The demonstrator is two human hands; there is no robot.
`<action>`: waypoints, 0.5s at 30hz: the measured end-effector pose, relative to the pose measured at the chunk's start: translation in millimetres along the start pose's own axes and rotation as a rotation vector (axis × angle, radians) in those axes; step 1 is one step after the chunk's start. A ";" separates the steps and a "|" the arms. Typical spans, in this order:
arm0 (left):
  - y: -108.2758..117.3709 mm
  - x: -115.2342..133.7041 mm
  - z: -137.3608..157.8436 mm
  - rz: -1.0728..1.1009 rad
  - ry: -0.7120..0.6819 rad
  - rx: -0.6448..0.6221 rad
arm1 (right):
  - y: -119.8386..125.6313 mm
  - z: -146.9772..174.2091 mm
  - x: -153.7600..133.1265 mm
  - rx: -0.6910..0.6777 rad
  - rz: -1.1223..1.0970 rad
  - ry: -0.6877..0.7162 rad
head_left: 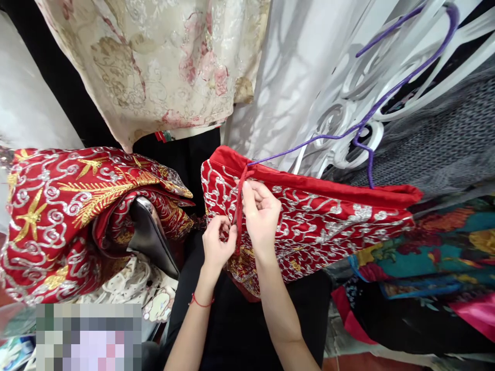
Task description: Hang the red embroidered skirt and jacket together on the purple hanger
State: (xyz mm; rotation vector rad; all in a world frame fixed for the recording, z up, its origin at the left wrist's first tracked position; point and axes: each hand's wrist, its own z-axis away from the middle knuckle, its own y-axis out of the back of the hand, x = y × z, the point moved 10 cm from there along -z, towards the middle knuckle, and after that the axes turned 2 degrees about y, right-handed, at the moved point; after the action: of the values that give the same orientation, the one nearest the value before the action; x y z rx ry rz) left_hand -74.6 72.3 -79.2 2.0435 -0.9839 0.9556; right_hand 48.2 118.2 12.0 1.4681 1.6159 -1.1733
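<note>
In front of me hangs a red embroidered skirt (pixel 328 221) with silver and gold swirls and a plain red waistband. A red cord (pixel 240 206) comes out of the waistband's left part and runs down across the cloth. My right hand (pixel 261 211) pinches at the cord's upper part, its fingertips curled in. Lower and to the left, my left hand (pixel 219 239) is closed, thumb and forefinger pressed at the cord's side. A purple wire hanger (pixel 358 126) reaches into the waistband. Where the cord's lower end lies is hard to tell.
At left lies a folded red embroidered garment (pixel 50 221) with a black flat piece (pixel 152 239) against it. A cream floral cloth (pixel 166 67) hangs above. White scrollwork (pixel 336 129), grey knit cloth (pixel 444 118) and a teal floral fabric (pixel 452 252) crowd the right.
</note>
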 end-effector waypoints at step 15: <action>7.8 40.5 -12.7 0.240 0.100 -0.063 | 30.2 28.4 26.1 -0.028 -0.076 -0.078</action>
State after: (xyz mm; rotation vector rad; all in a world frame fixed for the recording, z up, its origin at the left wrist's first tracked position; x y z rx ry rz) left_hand -67.1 64.6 -37.3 1.8360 -1.2080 1.1244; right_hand 70.8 101.7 -28.2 1.3369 1.6411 -1.2296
